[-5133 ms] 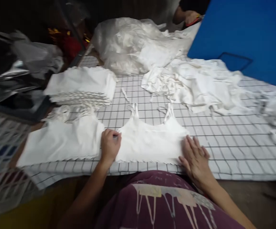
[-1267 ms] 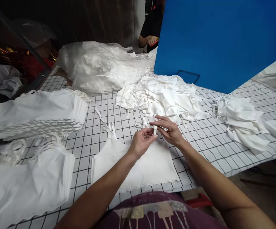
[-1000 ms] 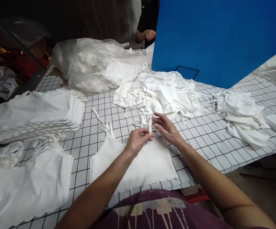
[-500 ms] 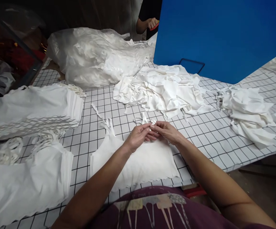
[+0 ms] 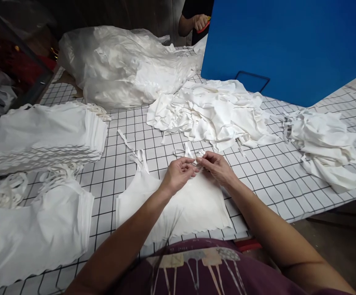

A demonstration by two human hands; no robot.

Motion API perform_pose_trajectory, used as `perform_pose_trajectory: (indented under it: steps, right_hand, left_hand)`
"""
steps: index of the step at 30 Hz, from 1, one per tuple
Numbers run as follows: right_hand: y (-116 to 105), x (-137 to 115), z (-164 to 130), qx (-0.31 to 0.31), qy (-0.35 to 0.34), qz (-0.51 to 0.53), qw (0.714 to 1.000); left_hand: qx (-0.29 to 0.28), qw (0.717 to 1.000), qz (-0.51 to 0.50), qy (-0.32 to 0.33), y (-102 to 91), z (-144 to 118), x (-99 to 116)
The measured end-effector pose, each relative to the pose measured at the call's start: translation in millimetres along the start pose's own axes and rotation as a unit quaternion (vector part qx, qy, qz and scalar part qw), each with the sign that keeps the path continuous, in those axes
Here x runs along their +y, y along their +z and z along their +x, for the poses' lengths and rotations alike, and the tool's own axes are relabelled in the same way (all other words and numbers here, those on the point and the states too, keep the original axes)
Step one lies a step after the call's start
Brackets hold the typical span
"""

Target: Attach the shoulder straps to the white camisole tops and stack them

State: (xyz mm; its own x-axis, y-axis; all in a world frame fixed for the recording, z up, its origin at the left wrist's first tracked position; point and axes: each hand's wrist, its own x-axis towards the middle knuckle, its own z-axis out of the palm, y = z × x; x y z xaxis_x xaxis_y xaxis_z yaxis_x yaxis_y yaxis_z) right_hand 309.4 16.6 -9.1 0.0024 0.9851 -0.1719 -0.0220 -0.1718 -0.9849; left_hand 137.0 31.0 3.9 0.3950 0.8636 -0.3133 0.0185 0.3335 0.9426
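Observation:
A white camisole (image 5: 193, 205) lies flat in front of me on the checked tablecloth (image 5: 258, 180), its scalloped hem toward my body. My left hand (image 5: 179, 174) and my right hand (image 5: 216, 166) meet over its upper right part. Their fingertips pinch at a thin white strap (image 5: 188, 151) there; part of it shows just beyond my fingers, and the pinched bit is mostly hidden. At the upper left of the garment, the other strap (image 5: 142, 160) stands in a loose loop, free of both hands.
Stacks of white camisoles (image 5: 51, 131) lie on the left. Beyond my hands spreads a heap of white garments (image 5: 215, 110), with a smaller pile (image 5: 322, 139) on the right. A plastic bag (image 5: 119, 65) and a blue board (image 5: 282, 45) stand behind; a person's hand (image 5: 200, 22) holds something red.
My fingertips have shifted slightly on the strap, the left fingers now curled a little more. The view has tilted a bit; the camisole has stayed in place.

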Motion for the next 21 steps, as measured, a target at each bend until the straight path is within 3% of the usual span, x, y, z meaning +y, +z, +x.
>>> perform_pose_trajectory:
  steps: [3, 9, 15, 18, 21]
  right_hand:
    - [0, -2, -1, -0.017, 0.000, 0.008, 1.000]
    - [-3, 3, 0, -0.060, -0.018, -0.016, 0.998]
    - [-8, 0, -4, -0.110, -0.033, -0.107, 0.988]
    - [-7, -4, -11, -0.136, -0.042, -0.158, 0.977]
    - [-1, -5, -18, -0.148, -0.054, -0.185, 0.970]
  left_hand:
    - [0.018, 0.999, 0.029, -0.001, 0.8, 1, 1]
    - [-0.001, 0.998, 0.058, 0.008, -1.5, 0, 5]
    - [-0.018, 0.986, 0.158, 0.054, -8.8, -10, 7]
    - [-0.024, 0.955, 0.285, 0.079, -16.1, -23, 5]
    - [-0.014, 0.893, 0.435, 0.116, -22.4, -38, -3]
